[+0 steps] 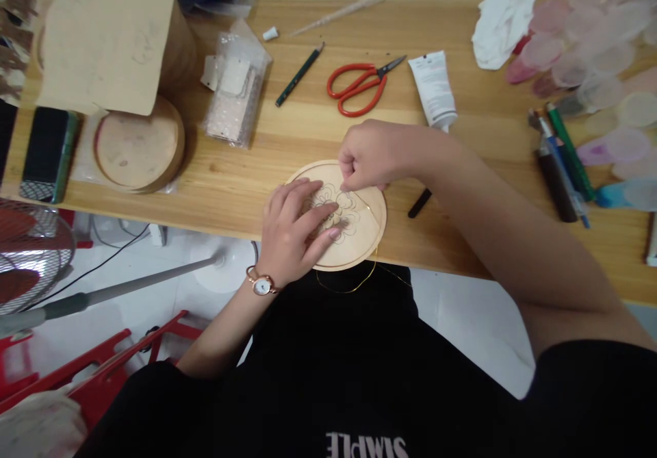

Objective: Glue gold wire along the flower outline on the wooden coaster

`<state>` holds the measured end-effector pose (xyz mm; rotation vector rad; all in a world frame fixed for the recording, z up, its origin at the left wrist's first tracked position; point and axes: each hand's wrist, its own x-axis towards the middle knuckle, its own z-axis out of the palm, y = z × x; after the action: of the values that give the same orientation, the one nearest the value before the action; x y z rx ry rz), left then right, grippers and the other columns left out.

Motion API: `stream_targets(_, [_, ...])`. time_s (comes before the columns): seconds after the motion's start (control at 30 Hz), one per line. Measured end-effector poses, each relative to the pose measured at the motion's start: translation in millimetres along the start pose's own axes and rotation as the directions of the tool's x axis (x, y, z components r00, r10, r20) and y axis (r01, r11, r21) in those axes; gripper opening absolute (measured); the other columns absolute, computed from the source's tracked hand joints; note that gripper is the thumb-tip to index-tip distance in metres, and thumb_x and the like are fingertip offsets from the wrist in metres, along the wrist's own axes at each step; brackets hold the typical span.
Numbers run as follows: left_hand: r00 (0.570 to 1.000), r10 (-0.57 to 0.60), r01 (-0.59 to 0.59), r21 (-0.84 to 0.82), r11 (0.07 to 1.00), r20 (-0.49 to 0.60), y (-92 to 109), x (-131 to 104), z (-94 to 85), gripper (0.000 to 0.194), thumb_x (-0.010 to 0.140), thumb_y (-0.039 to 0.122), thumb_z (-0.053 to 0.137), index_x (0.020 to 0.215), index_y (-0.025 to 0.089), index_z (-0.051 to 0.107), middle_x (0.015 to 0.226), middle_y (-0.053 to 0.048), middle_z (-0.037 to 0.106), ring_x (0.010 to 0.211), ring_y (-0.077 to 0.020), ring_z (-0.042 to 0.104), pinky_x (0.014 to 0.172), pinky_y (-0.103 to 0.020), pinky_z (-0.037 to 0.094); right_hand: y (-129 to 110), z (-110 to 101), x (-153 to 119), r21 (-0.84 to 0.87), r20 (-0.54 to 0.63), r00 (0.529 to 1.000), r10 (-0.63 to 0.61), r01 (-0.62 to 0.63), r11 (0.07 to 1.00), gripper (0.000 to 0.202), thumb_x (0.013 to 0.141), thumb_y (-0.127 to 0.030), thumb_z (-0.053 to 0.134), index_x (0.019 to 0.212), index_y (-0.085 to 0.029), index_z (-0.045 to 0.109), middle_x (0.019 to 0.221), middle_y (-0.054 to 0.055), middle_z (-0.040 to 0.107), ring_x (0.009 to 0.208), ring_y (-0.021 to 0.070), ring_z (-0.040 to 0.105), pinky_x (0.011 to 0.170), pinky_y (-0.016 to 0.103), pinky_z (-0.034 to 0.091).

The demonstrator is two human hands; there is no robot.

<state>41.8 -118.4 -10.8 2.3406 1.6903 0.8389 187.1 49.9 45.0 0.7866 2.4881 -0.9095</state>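
1. Pale wooden disc [368,244], frame centre; your flat, spread left hand [292,225] hides part of its flower drawing [350,222].
2. Your right hand [370,150] is pinched closed; whether around gold thread [365,281], I cannot tell.

- Wooden disc [367,239]: drawn flower partly hidden under left hand [295,222].
- Right hand [372,153], on disc's far part: fingertips pinched, anything between them too small to tell.
- Gold thread [359,284], near side of disc: loose end thin, hard to trace.
- Black stick [419,205], right of disc: upper end hidden by right forearm [482,191].
- White tube [434,88], beyond disc to the right: print unreadable.
- Plastic cups [610,68], far right of disc: blurred, some cut off by edge.
- Fan [31,259], far left of disc: cut off by edge.
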Motion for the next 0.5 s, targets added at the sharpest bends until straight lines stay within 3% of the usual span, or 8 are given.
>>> stream_targets(0.5, [1.000, -0.018, 0.018, -0.004, 1.000, 0.001, 0.3, -0.2, 0.6, 0.026, 0.092, 0.038, 0.056, 0.110, 0.023, 0.064, 0.128, -0.012, 0.057, 0.123, -0.0303, 0.050, 0.102, -0.053, 0.041, -3.3, -0.2, 1.1, 0.000, -0.002, 0.999, 0.048, -0.048, 0.999, 0.011, 0.075, -0.022, 0.065, 0.074, -0.012, 0.070, 0.044, -0.001, 0.056, 0.045, 0.0099, 0.053, 0.058, 0.024, 0.042])
